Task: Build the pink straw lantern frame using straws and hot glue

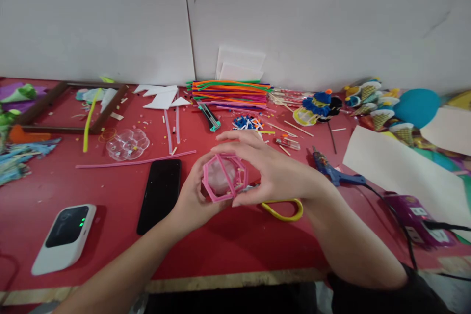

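A small pink many-sided frame [206,187] with a whitish translucent body inside and a pink strip across its top is held above the red table. My left hand [193,194] wraps round its left side and underside. From the right, my right hand [267,164] curves over it, thumb at the lower right edge and fingers arched past the far side. Small pale bits show inside the frame's right part. Scissors with a yellow handle [285,217] lie partly hidden beneath my right hand.
A black phone [160,194] and white device [66,238] lie left on the red table [235,250]. Behind are a cutter [209,117], colourful pipe cleaners [231,93] and a clear palette [128,144]. A blue glue gun [338,174] with a cable and a purple box [419,218] are right.
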`<state>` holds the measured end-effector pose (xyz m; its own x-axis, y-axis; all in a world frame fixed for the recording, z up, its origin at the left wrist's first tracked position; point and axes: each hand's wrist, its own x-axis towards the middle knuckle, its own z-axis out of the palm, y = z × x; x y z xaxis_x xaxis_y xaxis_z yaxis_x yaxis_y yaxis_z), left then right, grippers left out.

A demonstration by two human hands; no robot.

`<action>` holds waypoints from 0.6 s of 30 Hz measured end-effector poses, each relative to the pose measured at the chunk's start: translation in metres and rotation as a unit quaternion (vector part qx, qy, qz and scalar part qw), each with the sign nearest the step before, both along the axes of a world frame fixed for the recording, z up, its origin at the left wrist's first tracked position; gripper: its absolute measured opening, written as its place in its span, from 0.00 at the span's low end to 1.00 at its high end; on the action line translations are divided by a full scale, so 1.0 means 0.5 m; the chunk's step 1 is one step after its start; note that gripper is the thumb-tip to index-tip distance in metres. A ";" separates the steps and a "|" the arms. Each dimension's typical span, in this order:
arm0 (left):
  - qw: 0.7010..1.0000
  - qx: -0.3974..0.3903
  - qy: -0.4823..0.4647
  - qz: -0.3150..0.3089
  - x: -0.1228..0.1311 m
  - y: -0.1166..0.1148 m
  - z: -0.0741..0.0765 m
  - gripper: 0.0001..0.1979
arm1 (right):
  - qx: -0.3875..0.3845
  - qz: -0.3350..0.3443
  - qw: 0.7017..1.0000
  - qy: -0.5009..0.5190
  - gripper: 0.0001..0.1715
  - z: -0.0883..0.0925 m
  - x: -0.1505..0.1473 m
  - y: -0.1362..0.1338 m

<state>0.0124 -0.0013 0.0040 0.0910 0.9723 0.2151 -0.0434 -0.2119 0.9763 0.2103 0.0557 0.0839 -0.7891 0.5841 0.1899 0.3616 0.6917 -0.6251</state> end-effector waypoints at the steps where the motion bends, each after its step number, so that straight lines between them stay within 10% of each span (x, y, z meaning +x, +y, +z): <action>1: 1.000 -0.003 0.003 0.001 0.000 0.000 0.000 0.39 | 0.000 0.002 1.000 0.000 0.49 0.000 -0.001 0.000; 18: 1.000 -0.014 0.016 0.003 -0.001 0.000 0.007 0.39 | -0.002 0.002 1.000 0.003 0.45 -0.006 -0.004 0.002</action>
